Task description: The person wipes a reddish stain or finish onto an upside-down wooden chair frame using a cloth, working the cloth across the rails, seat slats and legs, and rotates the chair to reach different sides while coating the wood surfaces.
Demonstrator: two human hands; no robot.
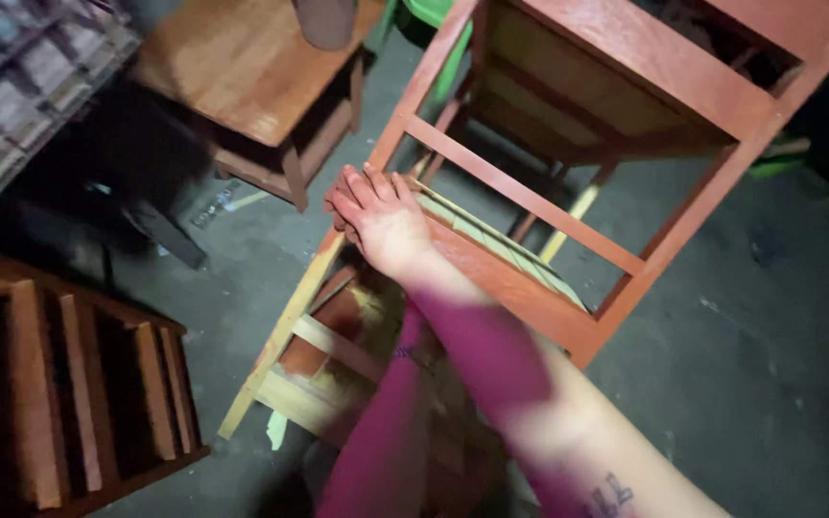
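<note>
Your right hand (381,216), fingers (352,192) pressed together and curled over the leg of the tilted red frame (568,206) on the floor, has only a light hold, so the frame may slip or tip sideways.

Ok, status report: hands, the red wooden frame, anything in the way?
Right hand gripping red wooden frame at its corner. Left hand not in view. Frame tilted over grey floor. Brown table close behind.

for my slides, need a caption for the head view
A right hand grips the leg of a tipped red-brown wooden chair frame above a grey floor.
</note>
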